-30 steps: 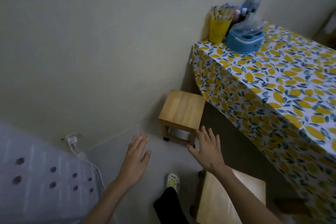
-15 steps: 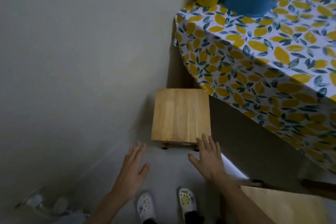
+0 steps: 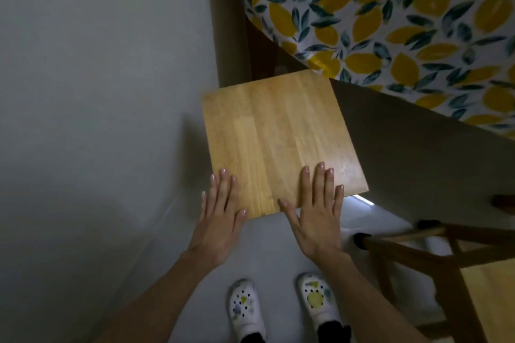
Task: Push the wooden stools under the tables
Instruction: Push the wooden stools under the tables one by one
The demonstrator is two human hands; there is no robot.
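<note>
Home room, lemon-print tablecloth [image 3: 390, 22], wooden stool [image 3: 278, 136], clogs [image 3: 317, 301]

the view is dim and soft, with muted, greyish colours. the pale grey wall [image 3: 92, 69] darkens toward the lower left. the square light-wood stool top [image 3: 278, 136] is the brightest surface, with a faint sheen near its right side, and it throws a soft shadow leftward onto the wall. a thin bright streak [image 3: 363, 199] glints on the floor. the lemon-print tablecloth [image 3: 390, 22] looks slightly smeared, and straight lines bow toward the edges.
</note>
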